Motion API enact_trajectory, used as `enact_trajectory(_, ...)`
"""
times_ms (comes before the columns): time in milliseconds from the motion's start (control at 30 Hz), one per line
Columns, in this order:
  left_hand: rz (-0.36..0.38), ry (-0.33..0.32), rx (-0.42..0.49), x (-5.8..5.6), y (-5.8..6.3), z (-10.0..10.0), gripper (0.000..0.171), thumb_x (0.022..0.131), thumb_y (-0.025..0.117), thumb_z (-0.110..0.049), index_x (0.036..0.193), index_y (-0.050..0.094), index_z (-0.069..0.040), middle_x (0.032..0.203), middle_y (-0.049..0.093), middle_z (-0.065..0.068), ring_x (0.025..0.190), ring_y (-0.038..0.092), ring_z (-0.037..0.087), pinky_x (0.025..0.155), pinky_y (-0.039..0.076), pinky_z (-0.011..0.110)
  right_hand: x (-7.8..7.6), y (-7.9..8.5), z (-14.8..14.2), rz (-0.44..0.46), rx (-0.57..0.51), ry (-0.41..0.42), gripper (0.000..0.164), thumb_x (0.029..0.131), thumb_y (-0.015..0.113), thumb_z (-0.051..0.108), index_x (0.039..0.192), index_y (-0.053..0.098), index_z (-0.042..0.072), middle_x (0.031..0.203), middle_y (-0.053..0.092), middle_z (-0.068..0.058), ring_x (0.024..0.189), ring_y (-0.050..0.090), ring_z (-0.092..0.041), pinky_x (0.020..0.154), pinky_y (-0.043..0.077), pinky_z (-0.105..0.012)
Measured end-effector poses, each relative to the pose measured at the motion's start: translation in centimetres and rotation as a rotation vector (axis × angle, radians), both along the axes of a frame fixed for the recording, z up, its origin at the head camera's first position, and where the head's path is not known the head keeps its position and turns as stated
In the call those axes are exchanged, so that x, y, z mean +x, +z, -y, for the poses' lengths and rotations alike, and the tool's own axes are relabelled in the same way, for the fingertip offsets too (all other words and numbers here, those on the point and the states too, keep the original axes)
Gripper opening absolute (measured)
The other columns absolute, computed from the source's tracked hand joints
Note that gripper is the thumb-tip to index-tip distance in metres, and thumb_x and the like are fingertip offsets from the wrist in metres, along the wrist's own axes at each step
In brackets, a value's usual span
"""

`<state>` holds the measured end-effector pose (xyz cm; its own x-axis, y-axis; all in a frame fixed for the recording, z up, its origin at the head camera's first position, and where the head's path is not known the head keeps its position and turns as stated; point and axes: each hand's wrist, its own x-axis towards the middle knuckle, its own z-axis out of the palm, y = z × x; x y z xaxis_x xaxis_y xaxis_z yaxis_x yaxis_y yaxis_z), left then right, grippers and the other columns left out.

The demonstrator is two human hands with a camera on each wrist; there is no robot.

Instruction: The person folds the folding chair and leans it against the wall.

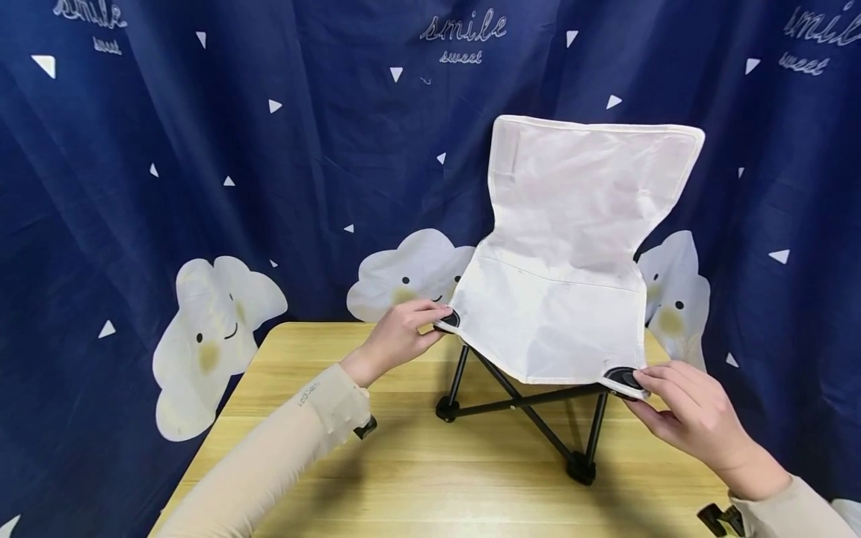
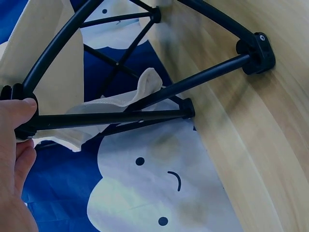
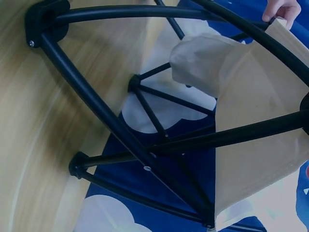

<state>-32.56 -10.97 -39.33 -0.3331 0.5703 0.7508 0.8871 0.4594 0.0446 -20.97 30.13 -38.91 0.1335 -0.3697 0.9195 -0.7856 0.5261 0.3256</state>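
A small folding chair with white fabric and a crossed black tube frame stands unfolded on the table, its backrest at the far side. My left hand pinches the seat's front left corner at its black corner piece, thumb below and fingers above. At the front right corner, my right hand grips the other black corner piece likewise. The left wrist view shows my left thumb against the black joint. In the right wrist view, black tubes cross under the seat; my right hand is out of that frame.
The wood-grain table carries the chair's black feet. Behind it hangs a dark blue curtain with white clouds, triangles and lettering, close to the table's back edge. Beige sleeves cover both forearms.
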Motion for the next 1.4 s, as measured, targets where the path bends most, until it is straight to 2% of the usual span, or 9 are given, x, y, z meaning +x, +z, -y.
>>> enact_trajectory(433, -0.017, 0.013, 0.026, -0.2, 0.5, -0.1, 0.034, 0.083, 0.089, 0.003, 0.115, 0.083, -0.002, 0.108, 0.082, 0.01, 0.101, 0.081, 0.026, 0.091, 0.067, 0.037, 0.0, 1.2, 0.7, 0.042, 0.044, -0.022, 0.051, 0.111, 0.064, 0.031, 0.079, 0.069, -0.008, 0.066, 0.067, -0.015, 0.055, 0.058, -0.03, 0.055, 0.047, -0.034)
enact_trajectory(1000, -0.007, 0.005, 0.05, -0.1, 1.1, -0.3, 0.033, 0.083, 0.089, 0.004, 0.116, 0.083, -0.001, 0.107, 0.081, 0.011, 0.098, 0.081, 0.025, 0.087, 0.067, 0.036, -0.4, 1.3, 0.8, 0.077, 0.055, -0.066, 0.053, 0.112, 0.061, 0.033, 0.081, 0.071, -0.009, 0.071, 0.07, -0.015, 0.058, 0.062, -0.03, 0.057, 0.048, -0.037)
enact_trajectory(1400, -0.043, -0.004, 0.077, -0.3, 1.5, -0.6, 0.033, 0.081, 0.089, 0.004, 0.113, 0.083, -0.001, 0.106, 0.082, 0.011, 0.098, 0.08, 0.025, 0.089, 0.067, 0.037, -1.0, 1.8, 1.4, 0.09, 0.043, -0.076, 0.051, 0.111, 0.062, 0.033, 0.083, 0.072, -0.008, 0.073, 0.07, -0.015, 0.058, 0.061, -0.03, 0.056, 0.048, -0.038)
